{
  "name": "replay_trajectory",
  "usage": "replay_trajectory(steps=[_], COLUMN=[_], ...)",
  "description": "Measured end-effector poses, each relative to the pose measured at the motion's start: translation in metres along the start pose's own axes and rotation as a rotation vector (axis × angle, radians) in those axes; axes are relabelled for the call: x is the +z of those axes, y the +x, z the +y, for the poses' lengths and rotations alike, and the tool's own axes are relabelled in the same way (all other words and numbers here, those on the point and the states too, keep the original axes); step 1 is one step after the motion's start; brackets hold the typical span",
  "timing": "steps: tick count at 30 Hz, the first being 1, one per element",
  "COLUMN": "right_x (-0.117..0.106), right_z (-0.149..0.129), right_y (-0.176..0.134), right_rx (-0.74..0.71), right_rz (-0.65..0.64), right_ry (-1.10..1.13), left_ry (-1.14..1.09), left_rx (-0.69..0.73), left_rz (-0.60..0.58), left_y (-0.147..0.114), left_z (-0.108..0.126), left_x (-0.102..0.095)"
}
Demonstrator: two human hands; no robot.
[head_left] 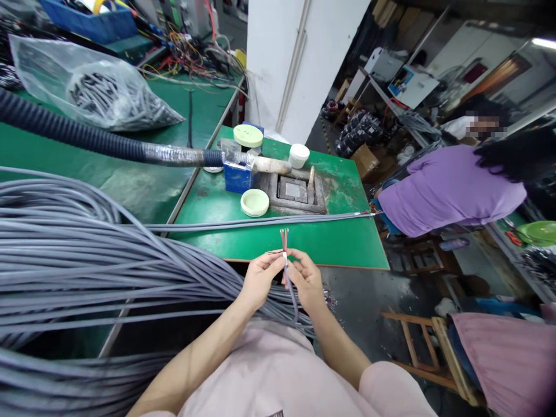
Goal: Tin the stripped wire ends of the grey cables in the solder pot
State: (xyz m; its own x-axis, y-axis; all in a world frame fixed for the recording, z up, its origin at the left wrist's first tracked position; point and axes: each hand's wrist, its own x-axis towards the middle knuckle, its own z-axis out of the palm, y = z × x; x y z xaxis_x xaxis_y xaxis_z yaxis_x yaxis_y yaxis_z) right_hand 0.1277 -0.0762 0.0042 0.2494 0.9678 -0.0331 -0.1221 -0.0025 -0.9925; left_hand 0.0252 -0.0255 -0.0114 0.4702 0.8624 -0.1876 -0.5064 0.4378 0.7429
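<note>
Both my hands meet in front of my body, near the front edge of the green table. My left hand (pixel 263 277) and my right hand (pixel 306 278) pinch the end of a grey cable (pixel 292 292). A white band sits at the cable's end, and thin coloured wires (pixel 284 238) fan out upward from it. One dark strand sticks out to the left. The fingertips hide part of the cable end. Just beyond my hands, several grey cables (pixel 260 220) lie across the table, with bare ends at the right.
A large bundle of grey cables (pixel 87 255) fills the left. On the green table (pixel 347 249) are a square pot in a frame (pixel 295 190), a pale lid (pixel 255 202), a white tub (pixel 299 155) and a hose nozzle (pixel 273 165). A person in a purple shirt (pixel 452 188) is at right.
</note>
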Motion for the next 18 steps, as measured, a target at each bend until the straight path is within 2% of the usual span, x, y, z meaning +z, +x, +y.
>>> replay_trajectory(steps=[2,5,7,10,15,18], right_x=[-0.009,-0.018,-0.018,-0.011,-0.008,-0.01], right_z=[-0.007,-0.019,-0.027,-0.033,-0.033,-0.028], right_y=[0.005,0.012,0.015,0.015,0.014,0.016], right_rx=[-0.093,-0.215,-0.223,-0.224,-0.313,-0.307], right_rz=[0.019,0.04,0.018,0.009,0.02,0.023], right_ry=[-0.154,-0.372,-0.447,-0.466,-0.449,-0.406], left_ry=[0.04,0.151,0.182,0.19,0.275,0.283], left_rx=[0.004,-0.031,-0.06,-0.109,-0.215,-0.215], left_rz=[0.004,-0.12,-0.202,-0.263,-0.372,-0.382], left_y=[-0.001,-0.006,-0.009,-0.012,-0.015,-0.015], left_z=[0.004,0.005,0.003,0.003,0.013,0.018], left_x=[0.0,0.001,0.002,0.002,-0.002,-0.002])
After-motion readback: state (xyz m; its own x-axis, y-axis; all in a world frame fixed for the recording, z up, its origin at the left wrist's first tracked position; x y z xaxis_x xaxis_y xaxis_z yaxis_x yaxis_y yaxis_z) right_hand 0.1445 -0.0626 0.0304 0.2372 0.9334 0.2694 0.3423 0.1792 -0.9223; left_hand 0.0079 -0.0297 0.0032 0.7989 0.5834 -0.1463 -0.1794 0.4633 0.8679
